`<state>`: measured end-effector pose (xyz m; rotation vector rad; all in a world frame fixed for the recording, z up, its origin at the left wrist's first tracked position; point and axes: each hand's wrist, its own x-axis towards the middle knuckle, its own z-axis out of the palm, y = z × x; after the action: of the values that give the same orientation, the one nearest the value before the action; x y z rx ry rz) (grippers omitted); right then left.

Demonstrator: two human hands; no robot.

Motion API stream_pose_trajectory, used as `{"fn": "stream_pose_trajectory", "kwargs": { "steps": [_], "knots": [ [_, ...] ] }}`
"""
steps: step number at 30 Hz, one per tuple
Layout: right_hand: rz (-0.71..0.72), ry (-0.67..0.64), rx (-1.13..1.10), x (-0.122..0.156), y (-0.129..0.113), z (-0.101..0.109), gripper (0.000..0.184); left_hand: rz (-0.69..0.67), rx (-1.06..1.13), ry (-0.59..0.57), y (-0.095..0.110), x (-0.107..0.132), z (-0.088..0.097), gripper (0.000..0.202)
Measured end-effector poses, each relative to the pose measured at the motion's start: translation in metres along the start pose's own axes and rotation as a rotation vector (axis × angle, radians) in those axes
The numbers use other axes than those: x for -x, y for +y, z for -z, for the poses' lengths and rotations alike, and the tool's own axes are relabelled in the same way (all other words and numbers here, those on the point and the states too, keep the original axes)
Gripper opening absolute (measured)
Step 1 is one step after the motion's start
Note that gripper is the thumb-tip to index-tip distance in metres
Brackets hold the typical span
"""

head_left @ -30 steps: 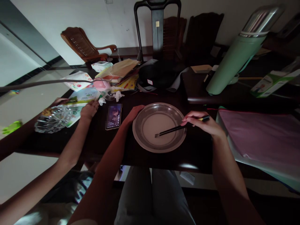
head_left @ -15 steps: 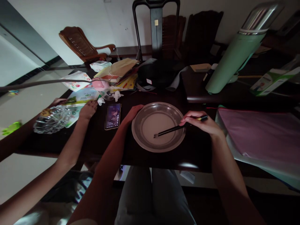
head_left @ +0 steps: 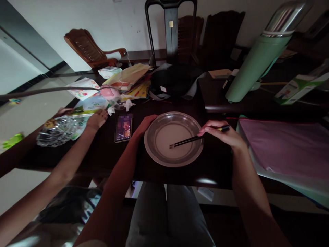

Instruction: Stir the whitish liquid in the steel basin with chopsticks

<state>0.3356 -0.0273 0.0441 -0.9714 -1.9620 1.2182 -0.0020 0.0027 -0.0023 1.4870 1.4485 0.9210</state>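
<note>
Chopsticks [head_left: 190,139], slim and black with a yellow band near the upper end, sit between the thumb and bent fingers of my right hand [head_left: 218,132], which is closed narrowly around them, their butt ends poking out past my knuckles. Their pale tips lie close together over the middle of the round, shallow, silver-coloured metal dish [head_left: 173,163]; I cannot tell whether they touch its bottom. My left hand [head_left: 146,125] rests against the dish's left rim, thumb side up; how far its fingers curl underneath is hidden from me. My right forearm rises from the lower right, the wrist just outside the dish's right rim and the hand tilted inward, while my left forearm slants up from the lower left. The dish stands in front of me on the dark brown glossy wooden table [head_left: 216,166], a bare strip lying between it and the near edge. On the left, the lit dark-screened phone [head_left: 123,128] lies close to my forearm, narrowing the room there. On the right, bare wood separates the dish from the pink flat folder [head_left: 288,147], near my wrist. Beyond the dish, a short gap leads to the black soft bag [head_left: 177,80] with grey straps.
</note>
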Motion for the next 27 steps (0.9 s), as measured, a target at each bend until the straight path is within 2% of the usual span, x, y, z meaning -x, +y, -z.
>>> {"fn": "stream_pose_trajectory", "kwargs": {
  "steps": [3, 5, 8, 11, 14, 17, 19, 22, 25, 27],
  "knots": [
    [0.040, -0.054, -0.033, -0.005, 0.000, -0.013, 0.024, -0.049, -0.040, 0.000, -0.001, -0.001, 0.001, 0.035],
    [0.061, -0.026, -0.023, -0.007, 0.001, -0.015, 0.022, -0.083, -0.061, -0.007, -0.002, -0.002, 0.002, 0.035],
    [0.078, 0.088, 0.033, -0.006, 0.002, -0.007, 0.021, -0.082, -0.060, -0.015, -0.002, -0.002, 0.002, 0.035],
    [0.056, 0.162, 0.069, -0.001, 0.002, 0.005, 0.022, -0.026, 0.008, -0.014, -0.002, -0.001, 0.001, 0.038],
    [0.020, 0.106, 0.040, 0.001, 0.000, 0.005, 0.021, 0.013, 0.042, -0.011, -0.002, 0.000, 0.000, 0.037],
    [0.036, -0.004, -0.004, -0.002, 0.000, -0.007, 0.021, 0.006, 0.029, -0.005, -0.001, 0.000, 0.000, 0.036],
    [0.061, -0.030, -0.019, -0.006, 0.001, -0.014, 0.021, -0.012, 0.002, -0.005, 0.001, 0.000, 0.000, 0.036],
    [0.082, 0.043, 0.012, -0.007, 0.001, -0.013, 0.021, -0.011, 0.003, -0.003, 0.002, 0.001, 0.000, 0.036],
    [0.072, 0.159, 0.078, -0.003, 0.001, -0.001, 0.024, -0.005, 0.017, -0.002, 0.000, 0.000, 0.000, 0.036],
    [0.042, 0.176, 0.087, 0.000, 0.000, 0.006, 0.024, 0.003, 0.020, -0.003, -0.001, 0.000, 0.000, 0.036]
  ]
}}
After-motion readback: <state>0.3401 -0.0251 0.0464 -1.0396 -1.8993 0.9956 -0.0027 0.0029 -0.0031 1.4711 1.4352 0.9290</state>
